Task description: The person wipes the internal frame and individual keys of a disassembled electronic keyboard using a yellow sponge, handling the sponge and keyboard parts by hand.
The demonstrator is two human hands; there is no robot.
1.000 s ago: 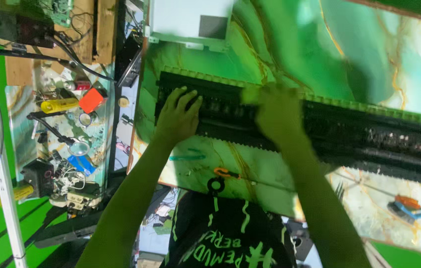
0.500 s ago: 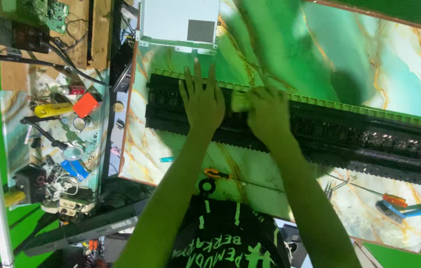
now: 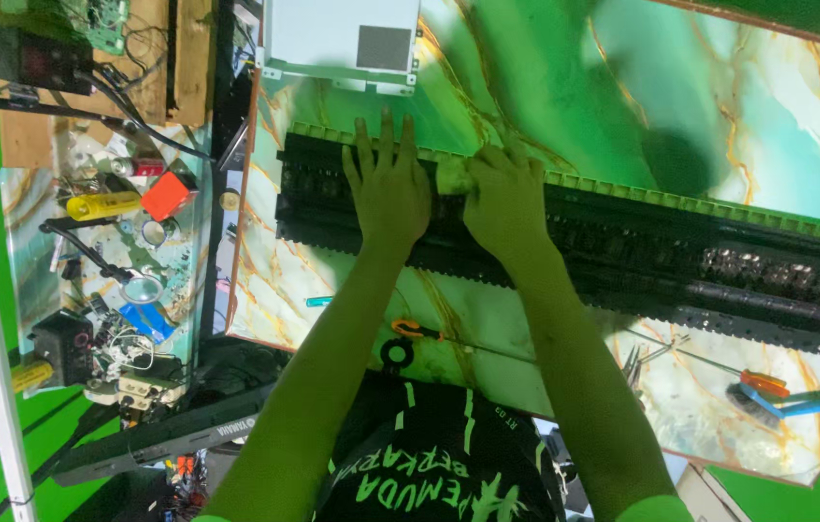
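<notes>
Black keyboard assembly (image 3: 622, 242) lay across the green marbled tabletop (image 3: 719, 106), its long axis running from the upper left of the view down toward the lower right edge. Both hands rested on its left portion, directly ahead of the person. The left hand (image 3: 386, 188) lay flat, fingers spread and pointing away from the body, palm pressed on the black frame near its left end. The right hand (image 3: 504, 198) sat just beside it, fingers curled over the far edge where a green strip (image 3: 680, 201) bordered the frame; whether it gripped anything could not be told. Most of the assembly extended to the right, beyond the right hand, so that hand was the nearer to the unattended length. A grey metal panel (image 3: 337, 43) lay apart past the far edge. A screwdriver with an orange handle (image 3: 762, 384) lay near the front right.
</notes>
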